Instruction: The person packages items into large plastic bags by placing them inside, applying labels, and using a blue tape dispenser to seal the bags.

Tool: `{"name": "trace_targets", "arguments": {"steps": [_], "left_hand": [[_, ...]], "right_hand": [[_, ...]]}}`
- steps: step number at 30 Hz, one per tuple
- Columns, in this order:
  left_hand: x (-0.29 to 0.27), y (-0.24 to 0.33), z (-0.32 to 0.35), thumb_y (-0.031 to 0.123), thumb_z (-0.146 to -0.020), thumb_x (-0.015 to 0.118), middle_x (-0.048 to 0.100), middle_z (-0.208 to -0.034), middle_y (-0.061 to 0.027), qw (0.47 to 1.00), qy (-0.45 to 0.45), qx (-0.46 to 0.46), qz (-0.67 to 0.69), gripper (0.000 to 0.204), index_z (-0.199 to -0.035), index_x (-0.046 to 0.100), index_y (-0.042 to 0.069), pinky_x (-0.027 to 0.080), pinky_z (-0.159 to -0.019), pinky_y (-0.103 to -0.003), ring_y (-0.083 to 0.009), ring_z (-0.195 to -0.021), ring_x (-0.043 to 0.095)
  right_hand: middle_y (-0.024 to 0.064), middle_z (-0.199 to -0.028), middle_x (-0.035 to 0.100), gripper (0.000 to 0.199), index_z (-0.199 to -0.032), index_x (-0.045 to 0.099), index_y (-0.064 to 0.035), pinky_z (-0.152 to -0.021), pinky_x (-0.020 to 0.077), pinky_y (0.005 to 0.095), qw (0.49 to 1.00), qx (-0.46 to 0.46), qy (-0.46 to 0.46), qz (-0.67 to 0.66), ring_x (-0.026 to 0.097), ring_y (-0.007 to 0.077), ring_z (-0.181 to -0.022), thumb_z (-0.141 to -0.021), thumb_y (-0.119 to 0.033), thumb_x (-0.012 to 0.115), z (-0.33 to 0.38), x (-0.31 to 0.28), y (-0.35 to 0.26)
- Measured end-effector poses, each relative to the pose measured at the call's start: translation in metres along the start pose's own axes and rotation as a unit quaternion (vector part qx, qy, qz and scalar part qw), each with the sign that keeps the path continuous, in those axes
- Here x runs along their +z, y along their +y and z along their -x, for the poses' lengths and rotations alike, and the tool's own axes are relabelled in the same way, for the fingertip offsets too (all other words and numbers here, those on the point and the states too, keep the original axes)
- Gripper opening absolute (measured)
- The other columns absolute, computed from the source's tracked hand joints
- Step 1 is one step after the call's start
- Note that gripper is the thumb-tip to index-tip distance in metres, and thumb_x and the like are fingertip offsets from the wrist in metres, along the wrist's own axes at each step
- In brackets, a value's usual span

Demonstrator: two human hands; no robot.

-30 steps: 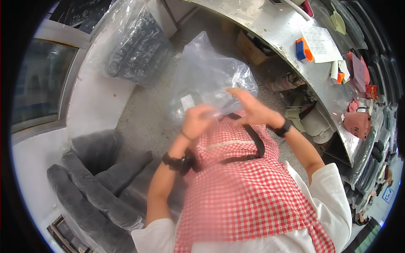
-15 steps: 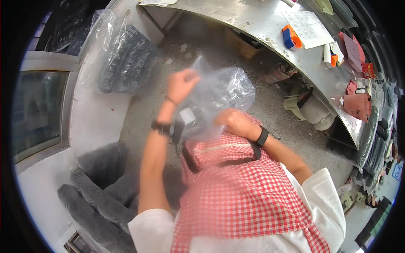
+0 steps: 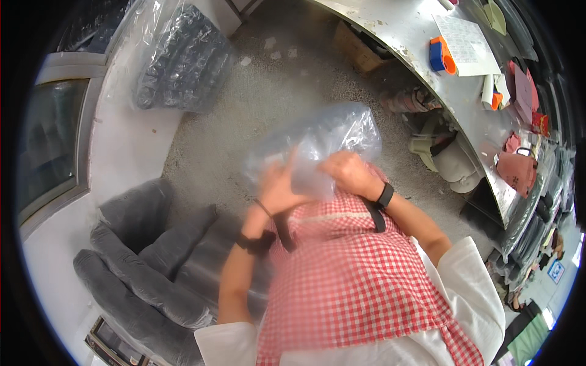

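Observation:
A clear plastic bag lies in front of me above my apron, and something pale shows dimly through it. My right hand has its fingers curled closed on the bag's near edge. My left hand is at the bag's near left side, one finger pointing up along the plastic. Motion smears its other fingers, so I cannot see whether it grips. Dark bands circle both wrists. My red-and-white checked apron lies just below the hands.
At the left stand dark grey cushioned seats. A plastic-wrapped dark bundle leans by the white wall. On the right, a metal table carries papers and an orange-and-blue tape dispenser; caps sit under its edge.
My left hand has come down and right, from the bag's raised upper corner to its near side. The bag's raised corner has dropped. My right hand stays on the near edge.

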State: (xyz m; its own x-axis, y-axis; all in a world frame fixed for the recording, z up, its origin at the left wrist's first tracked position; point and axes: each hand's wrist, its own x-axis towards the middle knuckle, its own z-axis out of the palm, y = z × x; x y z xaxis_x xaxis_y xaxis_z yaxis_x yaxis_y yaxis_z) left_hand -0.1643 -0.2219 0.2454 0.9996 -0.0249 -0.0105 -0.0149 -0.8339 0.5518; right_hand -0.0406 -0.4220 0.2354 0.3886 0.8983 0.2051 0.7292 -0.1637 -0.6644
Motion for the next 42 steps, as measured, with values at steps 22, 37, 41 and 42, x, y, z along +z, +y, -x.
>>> {"name": "trace_targets", "arguments": {"steps": [22,37,41,42], "left_hand": [[0.104,-0.009,0.068,0.019,-0.086,0.06,0.067,-0.093,-0.0147,0.805,0.092,-0.448,0.378,0.022,-0.105,0.061,0.007,0.051,-0.068,-0.036,-0.0269,-0.079,0.066],[0.064,-0.049,0.023,0.013,-0.08,0.067,0.064,-0.11,-0.0141,0.808,-0.192,-0.234,0.505,0.039,-0.118,0.061,0.008,0.047,-0.09,-0.035,-0.0242,-0.105,0.058],[0.117,-0.008,0.041,0.018,-0.063,0.069,0.052,-0.13,-0.0162,0.981,0.131,-0.088,-0.116,0.045,-0.107,0.064,0.011,0.025,-0.108,-0.052,-0.0265,-0.127,0.043],[0.147,-0.023,0.043,0.018,-0.063,0.069,0.052,-0.13,-0.0162,0.977,0.141,-0.111,-0.116,0.045,-0.107,0.064,0.011,0.025,-0.108,-0.052,-0.0265,-0.127,0.043]], "right_hand": [[0.0214,-0.077,0.064,0.041,-0.114,0.043,-0.0043,-0.066,0.0505,0.0446,0.842,0.457,-0.209,-0.197,0.065,0.0345,-0.071,-0.084,-0.022,0.065,0.029,0.042,0.033],[0.0174,-0.074,0.064,0.017,-0.09,0.063,-0.0057,-0.06,0.0482,0.0472,0.928,0.055,-0.351,0.11,0.063,0.0361,-0.068,-0.075,-0.012,0.059,0.013,0.101,0.072],[0.0221,-0.076,0.065,0.015,-0.084,0.067,-0.0028,-0.066,0.0515,0.0488,0.895,0.099,-0.429,0.067,0.064,0.0406,-0.074,-0.072,-0.011,0.064,0.014,0.122,0.055],[0.0229,-0.077,0.065,0.015,-0.083,0.066,-0.0018,-0.066,0.0517,0.0487,0.895,0.092,-0.43,0.075,0.064,0.041,-0.074,-0.071,-0.011,0.064,0.018,0.129,0.055]]}}
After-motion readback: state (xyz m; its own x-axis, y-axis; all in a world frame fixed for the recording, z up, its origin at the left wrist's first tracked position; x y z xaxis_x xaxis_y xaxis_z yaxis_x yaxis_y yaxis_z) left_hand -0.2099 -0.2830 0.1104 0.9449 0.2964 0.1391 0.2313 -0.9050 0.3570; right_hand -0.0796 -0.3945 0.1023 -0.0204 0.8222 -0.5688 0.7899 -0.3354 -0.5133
